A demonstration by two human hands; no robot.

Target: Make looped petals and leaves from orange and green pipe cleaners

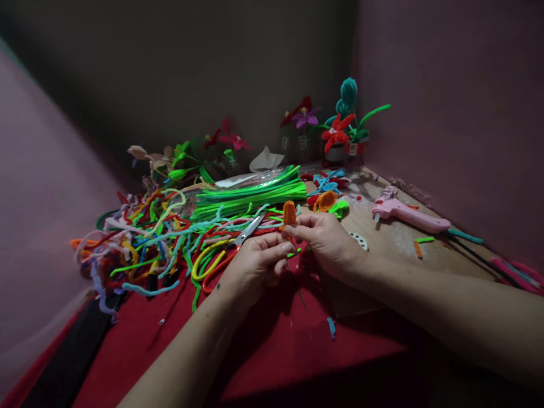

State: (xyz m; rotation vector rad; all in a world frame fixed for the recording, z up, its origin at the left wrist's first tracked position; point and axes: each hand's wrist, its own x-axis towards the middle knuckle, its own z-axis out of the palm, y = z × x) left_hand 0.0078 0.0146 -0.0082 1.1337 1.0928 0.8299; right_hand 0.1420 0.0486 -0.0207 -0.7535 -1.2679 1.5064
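Observation:
An orange pipe cleaner loop, shaped like a petal, stands upright at the fingertips in the middle of the view. My right hand pinches its lower end between thumb and fingers. Just below and to the left, my left hand is closed, its fingertips meeting close to the right thumb; what it grips is hidden. A bit of green shows beneath the fingers, and a thin dark wire runs down below them. Scissors with orange and yellow handles lie just behind my left hand.
Loose coloured pipe cleaners pile up at left, beside a green bundle. A pink glue gun rests on the board at right. Pipe cleaner flowers stand at the back. Red cloth covers the front.

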